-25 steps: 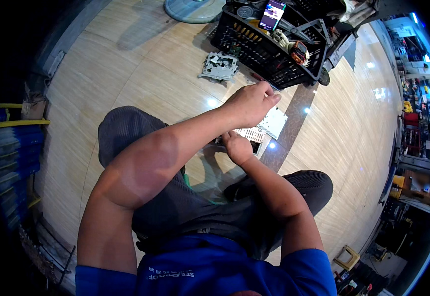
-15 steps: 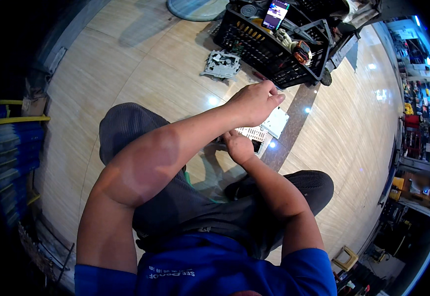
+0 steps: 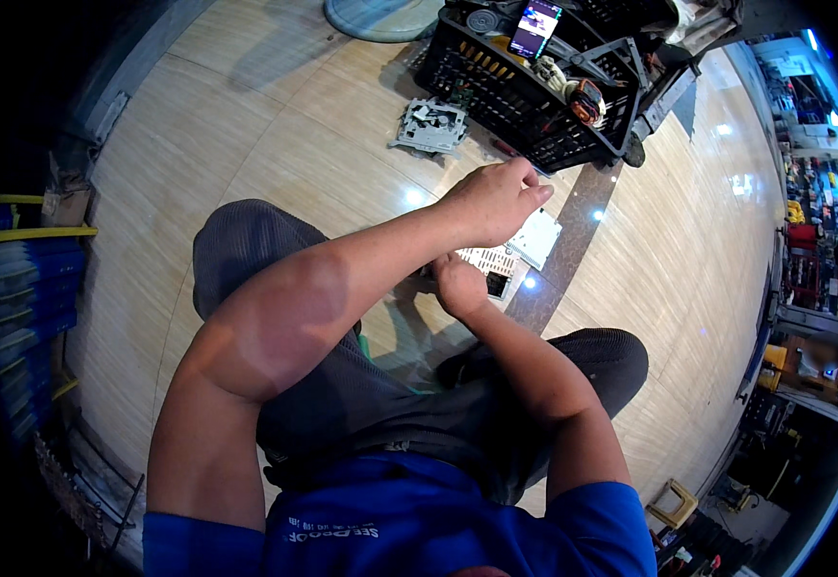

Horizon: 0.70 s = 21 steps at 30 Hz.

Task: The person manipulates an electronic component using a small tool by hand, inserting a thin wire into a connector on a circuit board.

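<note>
Left hand [image 3: 496, 204]: fingers bent, back of hand up, thumb side facing right; grip hidden, cannot tell if anything is held. Right hand [image 3: 459, 284]: just nearer the body, fingers curled at the left side of a slotted metal casing [image 3: 492, 260]; cannot tell whether it pinches the casing or only rests on it. Casing is on the tiled floor [image 3: 246, 125], partly covered by both hands, a dark opening at its near right corner. White plate [image 3: 540, 240] just right of the hands, beside the casing.

Beyond the left hand, slightly left: grey metal chassis [image 3: 431, 128] on the floor, small green board [image 3: 461, 91] at its far right corner. Small red item [image 3: 506, 148] near the crate foot.

Farther beyond the hands: black slotted crate [image 3: 510, 108], quite full. In or on top: lit phone [image 3: 536, 29], dark round part [image 3: 482, 21], whitish bundle [image 3: 550, 73], orange-and-black item [image 3: 587, 102], yellow pieces showing at the slots. More contents too dark to tell.

Well left of the hands: blue bins [image 3: 39, 298], contents unclear. Well right: shelves [image 3: 828, 192] packed with small goods.
</note>
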Tool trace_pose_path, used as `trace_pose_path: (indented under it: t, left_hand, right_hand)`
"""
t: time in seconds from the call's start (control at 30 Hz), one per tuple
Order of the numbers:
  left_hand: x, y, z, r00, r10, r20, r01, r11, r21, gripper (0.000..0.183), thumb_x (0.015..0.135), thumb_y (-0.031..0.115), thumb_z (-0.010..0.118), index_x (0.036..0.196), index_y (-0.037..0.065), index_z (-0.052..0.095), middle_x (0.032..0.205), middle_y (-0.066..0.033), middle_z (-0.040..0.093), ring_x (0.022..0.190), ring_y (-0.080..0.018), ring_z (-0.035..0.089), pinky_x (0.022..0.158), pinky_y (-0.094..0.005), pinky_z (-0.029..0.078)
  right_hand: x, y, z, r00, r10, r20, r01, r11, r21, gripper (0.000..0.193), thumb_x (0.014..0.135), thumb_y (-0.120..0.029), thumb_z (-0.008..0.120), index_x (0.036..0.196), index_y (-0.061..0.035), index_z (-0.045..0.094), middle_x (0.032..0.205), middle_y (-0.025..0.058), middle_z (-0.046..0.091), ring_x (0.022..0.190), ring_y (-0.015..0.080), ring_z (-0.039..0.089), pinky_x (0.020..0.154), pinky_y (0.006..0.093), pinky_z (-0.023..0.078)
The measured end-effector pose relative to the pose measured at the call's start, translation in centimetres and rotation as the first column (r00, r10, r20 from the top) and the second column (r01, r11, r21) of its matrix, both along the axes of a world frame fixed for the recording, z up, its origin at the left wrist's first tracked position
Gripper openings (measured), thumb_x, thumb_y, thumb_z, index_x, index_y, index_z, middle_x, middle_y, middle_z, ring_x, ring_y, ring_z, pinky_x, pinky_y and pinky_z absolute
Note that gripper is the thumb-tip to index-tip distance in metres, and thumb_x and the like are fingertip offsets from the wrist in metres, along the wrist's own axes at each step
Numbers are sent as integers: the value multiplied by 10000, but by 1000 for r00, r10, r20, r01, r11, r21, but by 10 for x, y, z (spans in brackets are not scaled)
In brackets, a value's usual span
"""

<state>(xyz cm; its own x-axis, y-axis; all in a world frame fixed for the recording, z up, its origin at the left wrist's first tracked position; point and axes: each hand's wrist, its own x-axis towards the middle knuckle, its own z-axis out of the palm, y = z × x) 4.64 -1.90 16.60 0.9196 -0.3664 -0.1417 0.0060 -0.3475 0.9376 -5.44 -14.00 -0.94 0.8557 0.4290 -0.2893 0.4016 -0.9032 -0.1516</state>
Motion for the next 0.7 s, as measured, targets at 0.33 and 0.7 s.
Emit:
trace_pose_path:
  t: [0.33, 0.7]
  left_hand:
    - [2, 2, 2, 999, -32, -12, 32, 999, -10, 417, 985, 388, 550, 1158, 13, 607, 1062, -210, 689, 1022, -351, 657, 901, -425, 498]
    - [3, 4, -1, 999, -8, 41, 9, 1000, -9, 410, 977, 393, 569, 1115, 9, 617, 978, -197, 698, 933, -337, 674, 829, -416, 515]
  right_hand:
    - [5, 5, -4, 929, -316, -194, 339, 935, 100, 250, 921, -190, 491, 917, 3, 652, 921, 250, 693, 852, 387, 699, 758, 499, 556]
    - [5, -7, -4, 902, -354, -247, 382, 921, 75, 462, 973, -381, 535, 857, 32, 705, 858, 304, 670, 849, 459, 666, 793, 538, 514]
